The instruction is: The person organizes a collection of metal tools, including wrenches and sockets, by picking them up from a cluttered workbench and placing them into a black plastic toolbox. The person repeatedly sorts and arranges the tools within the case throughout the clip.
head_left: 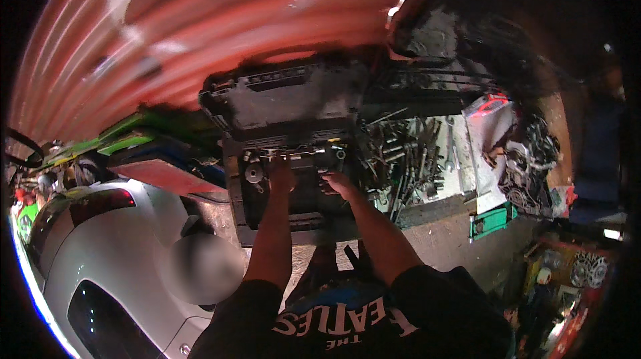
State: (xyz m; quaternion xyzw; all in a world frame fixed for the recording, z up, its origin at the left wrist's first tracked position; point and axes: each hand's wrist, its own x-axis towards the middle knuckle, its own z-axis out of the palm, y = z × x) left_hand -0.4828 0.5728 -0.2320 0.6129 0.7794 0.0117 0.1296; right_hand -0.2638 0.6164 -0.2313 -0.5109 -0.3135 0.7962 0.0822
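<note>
An open black tool case lies in front of me, its lid raised at the far side. My left hand reaches into the case, fingertips at a row of shiny metal tools along the far edge. Its fingers are too dark and small to tell whether they grip anything. To the right, my right hand hovers over the case with fingers apart, pointing left, and nothing visible in them. A round metal piece sits left of my left hand. A ring-shaped metal tool lies beyond my right hand.
Many loose wrenches and sockets cover the bench to the right, near a greasy metal engine part and a green box. Red corrugated metal rises behind. A silver car stands at the left.
</note>
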